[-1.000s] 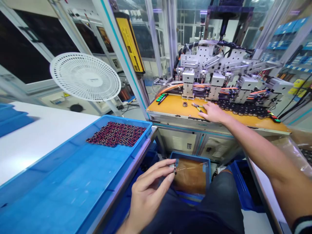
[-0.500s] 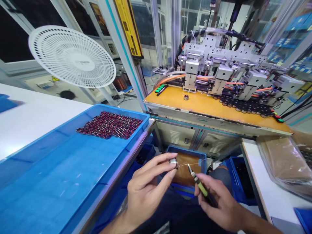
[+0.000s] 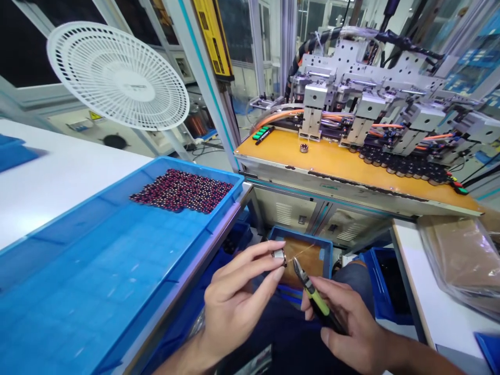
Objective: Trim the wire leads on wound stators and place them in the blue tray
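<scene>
My left hand (image 3: 238, 304) pinches a small metal coil part (image 3: 278, 255) between thumb and fingers, above my lap. A thin copper wire (image 3: 300, 251) trails from the part to the right. My right hand (image 3: 347, 323) grips small cutters with green handles (image 3: 312, 295); their tips sit just right of the part, close to the wire. Under both hands is a small blue bin (image 3: 326, 249) with brownish contents.
A large blue tray (image 3: 97, 271) on my left holds a heap of small dark red parts (image 3: 183, 190). Ahead stands a machine (image 3: 375, 104) on an orange bench top (image 3: 336, 161) with a loose ring (image 3: 303, 148). A white fan (image 3: 117, 75) is at left; plastic bags (image 3: 461, 260) lie at right.
My right hand left the orange bench top, came down with the cutters and brought their tips up to the part in my left hand. The view tilted down slightly.
</scene>
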Tool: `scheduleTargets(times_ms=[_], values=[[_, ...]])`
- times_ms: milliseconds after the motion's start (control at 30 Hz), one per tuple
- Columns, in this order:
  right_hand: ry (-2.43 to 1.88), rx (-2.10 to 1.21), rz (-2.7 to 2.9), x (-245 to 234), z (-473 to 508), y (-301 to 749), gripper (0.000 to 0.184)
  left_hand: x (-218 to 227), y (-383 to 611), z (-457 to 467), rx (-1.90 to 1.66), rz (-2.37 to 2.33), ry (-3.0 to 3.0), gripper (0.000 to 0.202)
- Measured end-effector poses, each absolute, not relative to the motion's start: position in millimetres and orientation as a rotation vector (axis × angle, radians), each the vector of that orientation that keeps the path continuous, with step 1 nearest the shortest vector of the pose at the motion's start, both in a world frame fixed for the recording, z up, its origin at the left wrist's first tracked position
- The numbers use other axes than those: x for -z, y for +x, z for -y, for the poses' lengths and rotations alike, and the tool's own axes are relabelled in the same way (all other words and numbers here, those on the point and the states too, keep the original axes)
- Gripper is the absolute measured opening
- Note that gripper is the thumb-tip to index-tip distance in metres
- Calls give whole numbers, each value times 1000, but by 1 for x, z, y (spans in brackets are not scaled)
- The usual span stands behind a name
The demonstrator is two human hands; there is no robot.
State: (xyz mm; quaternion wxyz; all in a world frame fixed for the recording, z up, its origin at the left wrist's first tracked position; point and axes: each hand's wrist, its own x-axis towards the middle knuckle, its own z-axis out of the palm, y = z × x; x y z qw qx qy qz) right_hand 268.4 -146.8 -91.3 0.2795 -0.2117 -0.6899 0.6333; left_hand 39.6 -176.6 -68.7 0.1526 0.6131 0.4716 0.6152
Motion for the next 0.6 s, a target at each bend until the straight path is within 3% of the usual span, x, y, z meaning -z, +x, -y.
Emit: scheduleTargets(times_ms=[600], values=[[-579, -1663, 1830, 94, 150, 266, 74, 67, 42, 176, -1736, -1374, 1783, 33]])
